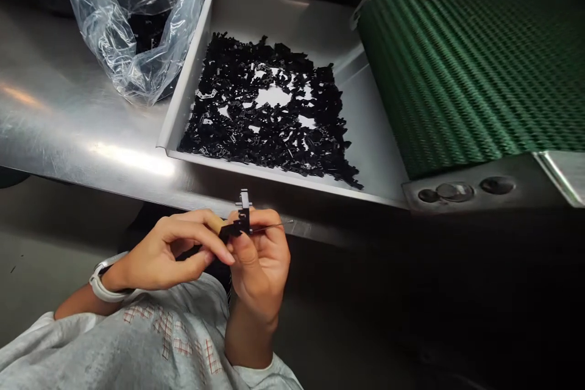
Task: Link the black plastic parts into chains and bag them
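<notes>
Over the bench's front edge, my two hands meet around a small black plastic part [242,222] with a light grey piece standing up at its top. My right hand [260,262] pinches this part between thumb and fingers. From the left, my left hand [171,250] is closed at the part's dark lower end, its fingers bent and partly hiding one another. A thin metal rod [281,223] sticks out to the right across my right fingers; where it starts is hidden. Something yellowish shows at my left fingertips, too small to name.
A white tray [183,88] holding a spread of small black parts [274,116] sits on the metal bench [91,128]. To its left stands a clear plastic bag [150,70] with dark contents. A green ribbed conveyor belt [457,73] slopes at the right, beside the tray.
</notes>
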### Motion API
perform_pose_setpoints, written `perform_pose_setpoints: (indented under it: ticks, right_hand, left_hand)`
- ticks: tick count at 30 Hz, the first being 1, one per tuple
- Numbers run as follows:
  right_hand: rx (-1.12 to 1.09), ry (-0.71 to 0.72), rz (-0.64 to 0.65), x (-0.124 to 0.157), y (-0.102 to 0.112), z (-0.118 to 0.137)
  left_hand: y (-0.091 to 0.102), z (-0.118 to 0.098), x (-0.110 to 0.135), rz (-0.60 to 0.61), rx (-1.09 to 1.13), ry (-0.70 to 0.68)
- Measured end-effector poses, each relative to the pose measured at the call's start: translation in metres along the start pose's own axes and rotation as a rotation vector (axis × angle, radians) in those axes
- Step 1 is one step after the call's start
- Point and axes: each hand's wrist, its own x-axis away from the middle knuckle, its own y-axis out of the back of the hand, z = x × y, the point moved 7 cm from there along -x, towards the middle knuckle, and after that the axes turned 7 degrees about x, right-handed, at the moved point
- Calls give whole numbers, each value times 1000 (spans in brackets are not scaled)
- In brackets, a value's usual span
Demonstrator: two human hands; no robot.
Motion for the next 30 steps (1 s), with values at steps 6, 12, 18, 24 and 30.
perform_pose_setpoints:
  ticks: [6,12,18,24,30]
  right_hand:
    - [109,64,-13,0,2,6]
    - [123,73,-42,1,2,9]
    - [150,45,-24,8,3,7]
    - [202,116,-58,7,5,12]
    - [273,94,-33,10,5,11]
  left_hand:
    - [3,7,0,-53,98,61]
    - [-1,12,-1,-14,258,129]
    - [-8,15,3,83,326,157]
    - [3,11,5,-124,107,-30]
    - [-6,3,7,-34,-46,-159]
